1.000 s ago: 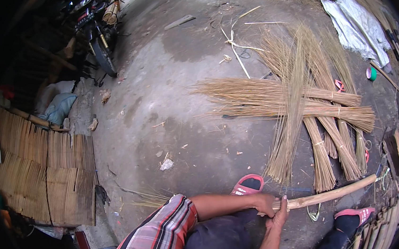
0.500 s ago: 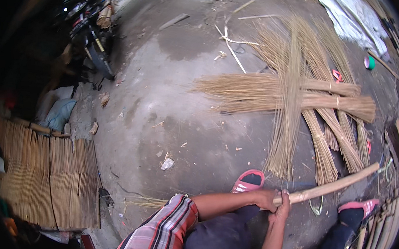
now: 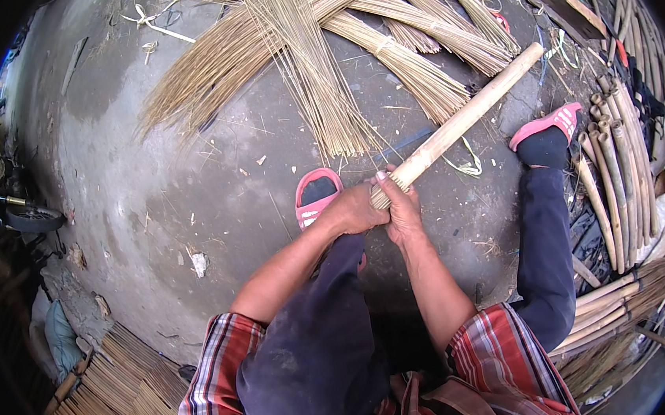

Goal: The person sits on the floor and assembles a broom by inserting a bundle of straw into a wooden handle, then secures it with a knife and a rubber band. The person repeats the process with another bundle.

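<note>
My left hand [image 3: 356, 208] and my right hand [image 3: 404, 211] are side by side, both closed round the near end of a pale wooden pole [image 3: 475, 117]. From there it slants up to the right, its far end off the ground. Thin stick tips [image 3: 381, 196] show at the gripped end, between my hands; the fingers hide how they join the pole. Just beyond the pole lie tied bundles of thin brown sticks [image 3: 407, 63]. A looser bundle [image 3: 313, 75] crosses over them, its spread ends pointing toward my hands.
My pink-slippered feet [image 3: 318, 197] stand on the concrete floor [image 3: 134, 201]. Several short poles [image 3: 622, 174] are stacked on the right. A pale strip [image 3: 467, 162] lies under the held pole. Slatted bamboo pieces [image 3: 119, 392] lie at lower left, a wheel [image 3: 33, 216] at far left.
The view has swung right and downward, so the bundles now appear higher and both forearms show. The pole points more steeply up to the right. Both hands keep their grip.
</note>
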The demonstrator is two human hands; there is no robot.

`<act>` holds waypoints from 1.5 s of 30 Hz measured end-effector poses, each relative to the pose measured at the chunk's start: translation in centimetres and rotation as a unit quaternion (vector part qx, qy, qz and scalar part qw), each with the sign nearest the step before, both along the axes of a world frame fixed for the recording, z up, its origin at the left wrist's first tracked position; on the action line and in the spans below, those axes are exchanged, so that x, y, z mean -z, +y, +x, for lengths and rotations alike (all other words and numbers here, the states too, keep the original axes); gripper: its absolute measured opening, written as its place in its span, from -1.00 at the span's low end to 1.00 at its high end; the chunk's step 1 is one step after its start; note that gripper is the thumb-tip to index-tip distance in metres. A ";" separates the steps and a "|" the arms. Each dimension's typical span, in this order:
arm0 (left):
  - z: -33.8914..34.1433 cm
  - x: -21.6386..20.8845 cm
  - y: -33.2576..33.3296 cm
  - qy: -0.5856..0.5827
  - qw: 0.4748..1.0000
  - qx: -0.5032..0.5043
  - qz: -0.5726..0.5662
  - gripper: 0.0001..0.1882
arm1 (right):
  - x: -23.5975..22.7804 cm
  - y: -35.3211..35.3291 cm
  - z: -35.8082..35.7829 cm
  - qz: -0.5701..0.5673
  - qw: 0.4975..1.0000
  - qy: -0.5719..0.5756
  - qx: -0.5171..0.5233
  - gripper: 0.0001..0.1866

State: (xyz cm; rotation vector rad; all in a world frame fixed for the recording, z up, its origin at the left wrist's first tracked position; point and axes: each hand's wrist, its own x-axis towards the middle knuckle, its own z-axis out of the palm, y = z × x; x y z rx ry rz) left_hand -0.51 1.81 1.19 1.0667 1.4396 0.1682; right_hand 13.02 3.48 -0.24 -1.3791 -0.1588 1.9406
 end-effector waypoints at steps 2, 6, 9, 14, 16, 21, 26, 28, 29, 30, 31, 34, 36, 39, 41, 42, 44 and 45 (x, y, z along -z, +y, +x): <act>0.1 -0.2 0.2 0.027 1.000 0.005 -0.003 -0.41 | -0.1 0.2 -0.1 0.002 0.999 -0.027 -0.027 -0.31; 0.5 -0.7 0.2 0.082 0.997 0.008 -0.003 -0.35 | -0.1 0.3 0.1 0.008 0.998 -0.037 -0.040 -0.32; 0.5 -1.0 0.5 0.066 0.998 0.003 0.003 -0.35 | 0.2 0.2 0.1 -0.011 1.000 -0.002 0.017 -0.31; 0.5 -1.8 1.1 0.102 0.994 0.037 -0.031 -0.43 | 0.3 0.8 -0.5 0.006 0.997 -0.064 -0.052 -0.33; 0.5 -2.1 1.4 0.105 0.993 0.032 -0.031 -0.45 | -0.2 0.9 -0.4 0.019 0.991 -0.123 -0.050 -0.39; 0.4 -2.5 1.7 0.125 0.990 0.047 -0.033 -0.48 | -2.3 0.3 1.1 0.193 0.882 -0.429 -0.035 -0.62; 0.4 -2.1 1.3 0.094 0.995 0.013 0.002 -0.52 | -3.2 -0.3 1.6 0.423 0.716 -0.520 -0.192 -0.86; 0.3 -1.8 1.0 0.060 0.998 -0.009 0.017 -0.54 | -3.3 -0.5 1.4 0.425 0.719 -0.510 -0.208 -0.85; 0.3 -1.6 0.7 0.062 0.998 -0.004 0.020 -0.55 | -3.4 -0.6 1.3 0.422 0.721 -0.499 -0.228 -0.85; 0.4 -1.3 0.6 0.071 0.997 0.003 0.014 -0.56 | -3.4 -0.6 1.2 0.417 0.722 -0.504 -0.224 -0.84; 0.4 -0.9 0.4 0.084 0.996 0.004 0.013 -0.57 | -3.4 -0.6 1.2 0.415 0.723 -0.503 -0.227 -0.84; 0.8 0.1 -0.5 0.109 0.994 0.001 0.024 -0.63 | -3.3 -0.1 1.2 0.435 0.703 -0.524 -0.203 -0.82; 1.2 0.6 -1.1 0.110 0.990 -0.045 0.075 -0.64 | -3.2 0.4 1.3 0.450 0.668 -0.526 -0.271 -0.81; 1.2 1.2 -1.0 0.077 0.993 -0.041 0.085 -0.50 | -3.0 0.7 1.4 0.492 0.623 -0.520 -0.316 -0.78; 1.3 1.1 -0.6 0.109 0.994 0.006 0.019 -0.64 | -2.7 0.6 1.5 0.467 0.655 -0.503 -0.315 -0.74; 1.4 0.9 -0.5 0.117 0.993 0.018 0.018 -0.66 | -2.6 0.4 1.6 0.443 0.687 -0.493 -0.298 -0.69; 1.3 0.3 -0.3 0.117 0.993 0.013 0.014 -0.64 | -2.1 0.0 1.6 0.348 0.755 -0.532 -0.159 -0.58; 1.2 0.0 -0.2 0.113 0.993 0.017 0.008 -0.63 | -1.8 -0.2 1.5 0.281 0.787 -0.541 -0.094 -0.52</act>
